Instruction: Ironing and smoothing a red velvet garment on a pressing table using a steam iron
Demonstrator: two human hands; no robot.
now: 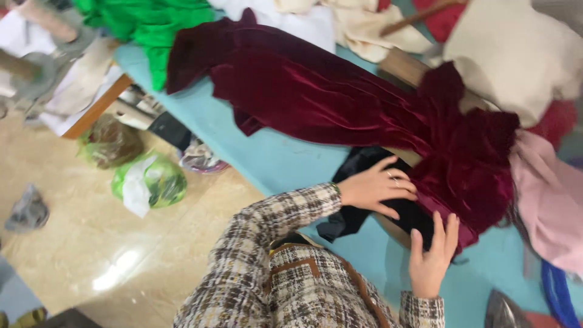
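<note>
A dark red velvet garment (340, 97) lies spread across a light blue table (267, 152). Under its lower end sits a piece of black fabric (364, 164). My left hand (376, 187) rests flat on the black fabric at the velvet's edge, fingers spread, a ring on one finger. My right hand (432, 255) lies nearer to me, fingers extended up against the velvet's hem and the black fabric. Neither hand clearly grips anything. Both arms wear a checked tweed sleeve (273, 225).
Green cloth (152, 24), cream fabric (516, 48), pink fabric (552, 200) and white cloth are heaped on the table's far side and right. On the tiled floor at left lie a green plastic bag (149, 182), a clear bag (109, 143) and scraps.
</note>
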